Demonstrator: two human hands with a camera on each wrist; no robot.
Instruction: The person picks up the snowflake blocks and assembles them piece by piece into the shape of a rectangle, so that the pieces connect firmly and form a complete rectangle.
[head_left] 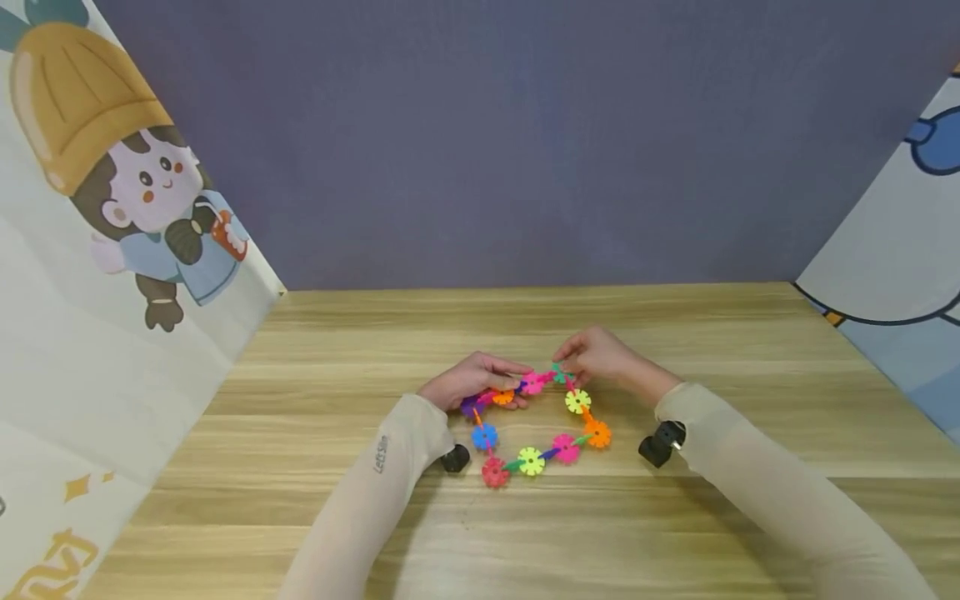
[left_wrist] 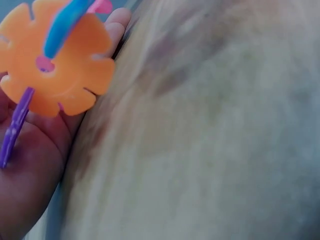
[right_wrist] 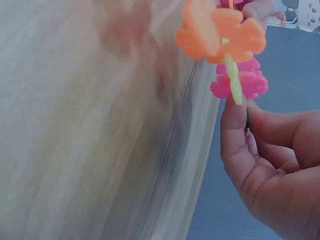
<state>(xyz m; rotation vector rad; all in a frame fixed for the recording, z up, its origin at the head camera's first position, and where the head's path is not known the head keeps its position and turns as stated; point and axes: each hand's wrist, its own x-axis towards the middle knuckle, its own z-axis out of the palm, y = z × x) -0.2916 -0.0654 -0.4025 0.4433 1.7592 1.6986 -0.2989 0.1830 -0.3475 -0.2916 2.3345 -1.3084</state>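
A closed loop of notched plastic snowflake discs (head_left: 532, 462) in several bright colors hangs between both hands above the table. My left hand (head_left: 472, 379) holds its far left part, thumb above and fingers below, around an orange disc (left_wrist: 65, 60). A purple disc (left_wrist: 16, 125), seen edge-on, lies against the palm. At the far right corner my right hand (head_left: 600, 357) pinches a green disc (head_left: 561, 373) between thumb and fingers; in the right wrist view fingers hide most of it. A red disc (head_left: 495, 472) marks the loop's near left corner, an orange one (head_left: 597, 433) its right side.
The wood-grain table (head_left: 300, 367) runs back to a dark blue-grey panel (head_left: 480, 150). Printed cartoon sheets line the left wall (head_left: 60, 333) and right wall (head_left: 885, 242). Black wrist devices sit below the left cuff (head_left: 455, 458) and right cuff (head_left: 662, 443).
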